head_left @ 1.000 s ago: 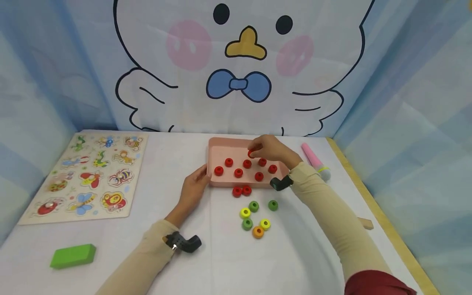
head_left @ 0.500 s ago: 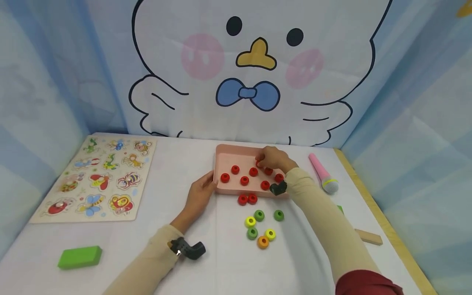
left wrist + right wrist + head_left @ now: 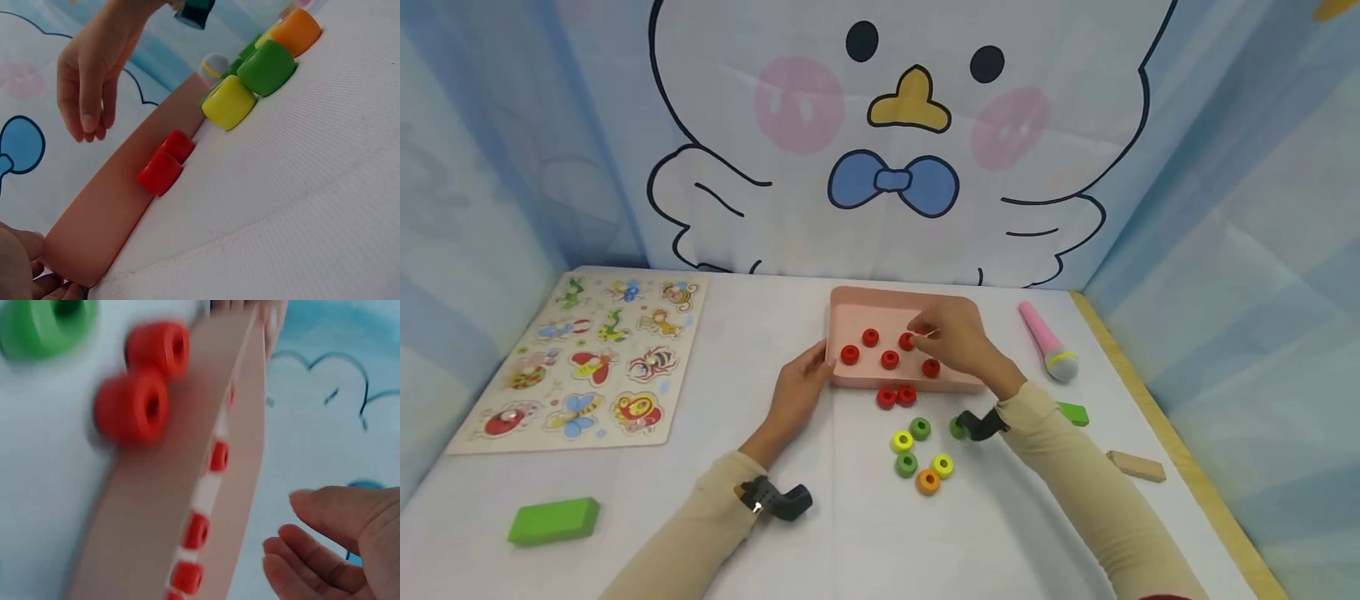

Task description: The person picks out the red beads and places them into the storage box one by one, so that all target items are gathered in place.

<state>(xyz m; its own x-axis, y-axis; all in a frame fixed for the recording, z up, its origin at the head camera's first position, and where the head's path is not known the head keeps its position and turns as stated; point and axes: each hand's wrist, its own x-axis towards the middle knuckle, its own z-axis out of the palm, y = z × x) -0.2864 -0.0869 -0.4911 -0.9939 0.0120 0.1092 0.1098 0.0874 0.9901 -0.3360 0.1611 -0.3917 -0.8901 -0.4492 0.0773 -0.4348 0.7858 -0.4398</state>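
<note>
A shallow pink tray (image 3: 880, 382) holds several red beads (image 3: 890, 360). My left hand (image 3: 797, 387) grips the tray's left side near its front corner; in the left wrist view its fingers (image 3: 62, 291) curl at that corner. Over the tray's right half hovers my right hand (image 3: 951, 335), thumb and fingers parted. The right wrist view has nothing between that thumb and those fingers (image 3: 309, 562). The hand hides part of the tray's contents in the head view. Two more red beads (image 3: 897, 397) sit outside, against or close to the front wall.
Nearer me lie green beads (image 3: 906, 464), yellow beads (image 3: 902, 442) and an orange bead (image 3: 928, 482). A pink toy microphone (image 3: 1048, 342), a green block (image 3: 1073, 413) and a wooden block (image 3: 1137, 466) are on the right. Leftward are an insect puzzle board (image 3: 587, 358) and another green block (image 3: 553, 522).
My right hand has let go of a red bead inside the tray, parted its fingers and drawn back toward me a little. The left hand keeps its grip; the head view shifted slightly.
</note>
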